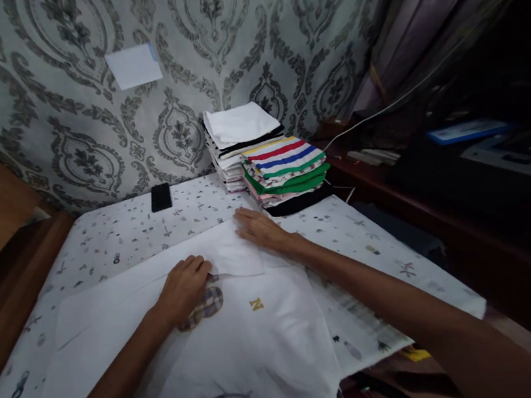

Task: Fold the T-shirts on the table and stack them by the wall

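Note:
A white shirt (284,328) lies spread over the patterned tabletop, its far side folded over towards me. A gold letter N and a plaid patch show on its front. My left hand (186,288) is closed, its curled fingers gripping the shirt by the edge of the folded part, beside the plaid patch. Farther right, my right hand (260,229) rests on the far end of the fold with fingers extended. Both forearms cover parts of the shirt, and its near end runs out of view at the bottom.
Two stacks of folded clothes stand behind my right hand: a taller one topped by a white garment (242,123), and a lower one topped by a striped garment (284,155). A black phone (160,197) lies at the back of the white patterned tabletop (116,230). A thin cable (382,113) hangs at right.

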`<act>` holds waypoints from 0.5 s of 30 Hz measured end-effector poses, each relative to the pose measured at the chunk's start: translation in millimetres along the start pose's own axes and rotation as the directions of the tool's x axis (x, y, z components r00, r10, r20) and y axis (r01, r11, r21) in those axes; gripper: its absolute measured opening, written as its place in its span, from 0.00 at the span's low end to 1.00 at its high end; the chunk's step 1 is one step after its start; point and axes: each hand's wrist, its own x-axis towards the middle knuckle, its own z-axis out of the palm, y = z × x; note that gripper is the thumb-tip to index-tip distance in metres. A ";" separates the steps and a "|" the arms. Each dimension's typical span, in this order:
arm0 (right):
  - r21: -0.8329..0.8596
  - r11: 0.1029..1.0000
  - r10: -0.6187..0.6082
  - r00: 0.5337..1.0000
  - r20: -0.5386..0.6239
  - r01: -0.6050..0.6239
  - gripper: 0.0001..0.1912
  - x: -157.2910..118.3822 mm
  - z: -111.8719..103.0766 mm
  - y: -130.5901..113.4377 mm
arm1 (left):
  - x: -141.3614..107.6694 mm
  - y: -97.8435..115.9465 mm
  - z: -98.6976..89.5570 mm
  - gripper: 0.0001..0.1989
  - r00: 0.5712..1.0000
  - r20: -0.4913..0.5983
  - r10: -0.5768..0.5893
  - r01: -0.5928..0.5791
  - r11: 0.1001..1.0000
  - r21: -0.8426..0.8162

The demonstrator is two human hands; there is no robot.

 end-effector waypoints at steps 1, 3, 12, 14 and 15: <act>-0.027 0.999 0.018 0.999 0.043 -0.017 0.26 3.2 2.9 6.7 | -1.2 -1.7 -0.8 0.10 1.000 0.007 0.005 -0.005 1.000 -0.018; -0.044 0.998 0.048 0.995 0.088 -0.044 0.28 6.4 8.2 17.4 | -7.0 -5.5 -3.5 0.10 1.000 0.023 0.016 -0.014 0.997 -0.076; 0.089 0.996 0.007 1.000 -0.024 -0.005 0.26 -60.7 -11.4 -7.2 | -95.6 -26.6 -9.1 0.13 0.997 -0.021 -0.072 0.063 0.953 -0.298; 0.096 0.994 0.044 0.999 -0.020 -0.041 0.25 -97.3 -23.6 -27.0 | -123.2 -28.1 -13.0 0.14 0.991 -0.011 -0.136 0.126 0.944 -0.305; 0.105 0.993 0.050 0.999 -0.011 -0.049 0.24 -117.0 -28.4 -36.8 | -136.6 -28.4 -15.7 0.14 0.984 -0.005 -0.176 0.166 0.937 -0.306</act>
